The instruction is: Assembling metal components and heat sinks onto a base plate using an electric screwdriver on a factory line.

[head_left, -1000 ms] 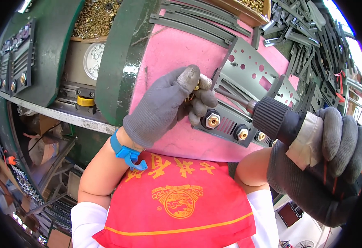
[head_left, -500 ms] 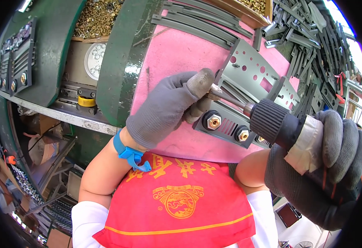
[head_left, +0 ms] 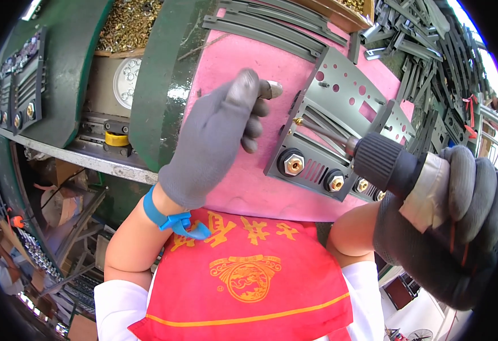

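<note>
My right hand (head_left: 448,238), in a grey glove, is wrapped round a black power screwdriver (head_left: 381,162) with pale tape on its body. Its long bit points up and left, and a small brass-coloured screw (head_left: 298,121) sits at the tip, over the edge of a dark grey metal bracket (head_left: 317,149). Two brass fittings with hex nuts stand in the bracket's near face. My left hand (head_left: 215,125), also gloved, is off to the left of the bracket, with thumb and fingers loosely bent and apart. No object shows in it; its palm side is partly hidden.
Pink padding (head_left: 226,62) covers the bench under the bracket. Long grey strips (head_left: 271,28) lie along its far edge. Loose metal parts (head_left: 408,34) are heaped at far right. A box of small brass pieces (head_left: 126,25) stands at far left, near another bracket assembly (head_left: 21,85).
My left hand has let go of the bit's tip and drawn back to the left. The screwdriver has shifted slightly right, and its tip now shows at the bracket's edge.
</note>
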{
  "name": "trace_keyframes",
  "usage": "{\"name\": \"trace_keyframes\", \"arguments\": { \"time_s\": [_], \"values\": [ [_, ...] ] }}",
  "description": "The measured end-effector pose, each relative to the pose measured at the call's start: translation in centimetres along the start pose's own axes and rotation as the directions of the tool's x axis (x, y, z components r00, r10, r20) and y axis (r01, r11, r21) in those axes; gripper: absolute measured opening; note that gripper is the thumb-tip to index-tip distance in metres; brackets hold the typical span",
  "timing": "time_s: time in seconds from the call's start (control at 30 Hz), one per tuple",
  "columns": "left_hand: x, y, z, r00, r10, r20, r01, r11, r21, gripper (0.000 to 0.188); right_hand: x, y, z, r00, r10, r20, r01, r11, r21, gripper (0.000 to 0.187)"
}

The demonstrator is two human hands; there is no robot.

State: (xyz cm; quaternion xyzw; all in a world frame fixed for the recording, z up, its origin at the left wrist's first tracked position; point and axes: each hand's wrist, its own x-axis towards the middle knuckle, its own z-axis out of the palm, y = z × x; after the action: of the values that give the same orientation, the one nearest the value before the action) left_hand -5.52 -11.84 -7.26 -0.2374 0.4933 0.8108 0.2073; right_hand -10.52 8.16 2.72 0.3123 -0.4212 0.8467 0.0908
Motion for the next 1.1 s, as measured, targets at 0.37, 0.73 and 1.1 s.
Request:
{"name": "trace_keyframes", "arguments": {
  "time_s": [0.37, 0.73, 1.1],
  "values": [
    [0.5, -3.6, 2.7, 0.954, 0.294, 0.058, -0.288, 0.846, 0.449, 0.054, -0.7, 0.8, -1.4, 0.997, 0.074, 0.022, -0.065, 0.962, -0.267, 0.028],
    [0.8, -3.3, 2.5, 0.946, 0.318, 0.058, -0.301, 0.799, 0.521, 0.047, 1.0, 1.6, -1.4, 0.906, 0.382, 0.183, -0.258, 0.84, -0.478, 0.027],
    [0.2, -3.5, 2.8, 0.965, 0.262, -0.017, -0.219, 0.84, 0.495, 0.029, 0.6, 0.7, -1.1, 0.876, 0.428, 0.223, -0.237, 0.784, -0.574, 0.013]
  ]
}}
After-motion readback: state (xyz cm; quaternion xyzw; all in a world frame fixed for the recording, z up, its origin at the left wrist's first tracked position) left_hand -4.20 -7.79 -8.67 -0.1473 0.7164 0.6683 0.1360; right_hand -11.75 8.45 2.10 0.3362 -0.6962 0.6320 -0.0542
